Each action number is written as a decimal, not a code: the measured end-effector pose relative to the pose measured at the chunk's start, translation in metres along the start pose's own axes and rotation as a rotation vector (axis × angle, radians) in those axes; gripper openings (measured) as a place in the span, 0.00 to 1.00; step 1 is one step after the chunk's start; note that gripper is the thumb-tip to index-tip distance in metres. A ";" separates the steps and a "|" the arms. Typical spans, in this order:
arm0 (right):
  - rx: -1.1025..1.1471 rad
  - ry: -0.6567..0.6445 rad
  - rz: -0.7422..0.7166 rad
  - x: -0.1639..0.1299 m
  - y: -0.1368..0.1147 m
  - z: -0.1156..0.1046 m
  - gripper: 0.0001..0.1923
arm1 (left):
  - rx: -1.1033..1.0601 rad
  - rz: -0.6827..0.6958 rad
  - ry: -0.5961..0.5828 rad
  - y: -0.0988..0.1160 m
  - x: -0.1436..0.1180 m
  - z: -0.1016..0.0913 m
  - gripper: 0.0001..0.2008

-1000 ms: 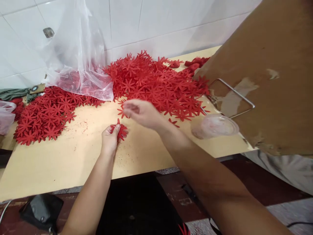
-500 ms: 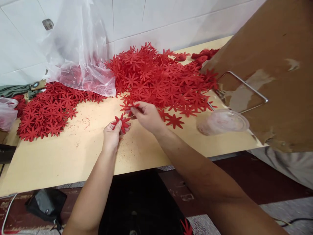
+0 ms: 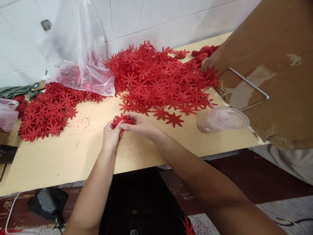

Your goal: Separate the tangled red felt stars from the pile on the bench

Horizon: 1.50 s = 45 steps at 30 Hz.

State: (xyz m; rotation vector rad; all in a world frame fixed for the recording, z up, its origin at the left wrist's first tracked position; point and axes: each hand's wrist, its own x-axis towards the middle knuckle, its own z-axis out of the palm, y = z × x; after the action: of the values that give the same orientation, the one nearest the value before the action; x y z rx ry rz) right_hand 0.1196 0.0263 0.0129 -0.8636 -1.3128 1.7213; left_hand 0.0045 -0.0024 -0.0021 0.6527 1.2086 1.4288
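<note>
Over the table, my left hand is closed, its thumb pressing on a red flower-shaped cutout with narrow petals. My right hand meets it from the right, fingers pinched on a red cutout at the same spot. Petals stick out above both thumbs; fingers partly cover the pieces, so I cannot tell how they overlap. Just beyond my hands lies a large heap of similar red cutouts, with a few single ones at its near edge.
A second pile of red cutouts lies at the left, beside a clear plastic bag. To the right are a clear plastic tub and a big cardboard box with a bent metal rod. Red crumbs dot the wooden table.
My right hand has moved down and left from the heap's edge, bringing its red cutout against the one in my left hand. My left hand has stayed nearly in place.
</note>
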 end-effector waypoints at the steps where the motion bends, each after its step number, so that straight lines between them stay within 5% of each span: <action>1: 0.000 0.009 -0.002 0.001 -0.001 -0.001 0.19 | 0.009 0.009 -0.009 0.000 0.000 0.000 0.21; 8: -0.007 0.006 -0.074 0.005 -0.001 -0.006 0.19 | 0.058 0.054 -0.040 0.002 -0.005 0.000 0.21; 22: -0.241 0.252 -0.233 0.018 0.006 -0.013 0.17 | 0.094 0.069 -0.069 0.003 -0.003 0.002 0.17; 26: -0.257 0.443 -0.270 0.024 0.002 -0.021 0.10 | 0.089 0.068 -0.040 0.004 -0.004 0.001 0.18; 30: -0.141 0.627 -0.137 0.029 -0.004 -0.038 0.07 | 0.066 0.075 -0.037 0.006 -0.005 0.000 0.19; 34: -0.102 0.516 -0.041 0.022 -0.005 -0.036 0.06 | 0.052 0.052 -0.073 0.004 -0.004 0.000 0.20; 40: -0.014 0.118 -0.024 0.002 -0.001 -0.005 0.14 | 0.114 0.025 -0.167 -0.002 -0.003 0.001 0.18; 45: -0.226 0.090 -0.134 0.007 0.006 -0.003 0.12 | 0.025 -0.077 -0.167 -0.001 -0.005 0.001 0.09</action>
State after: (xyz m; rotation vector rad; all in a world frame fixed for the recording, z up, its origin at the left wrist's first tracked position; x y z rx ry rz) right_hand 0.1181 0.0335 0.0062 -0.9458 -1.4885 1.4342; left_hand 0.0064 -0.0069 -0.0013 0.7208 1.1101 1.2708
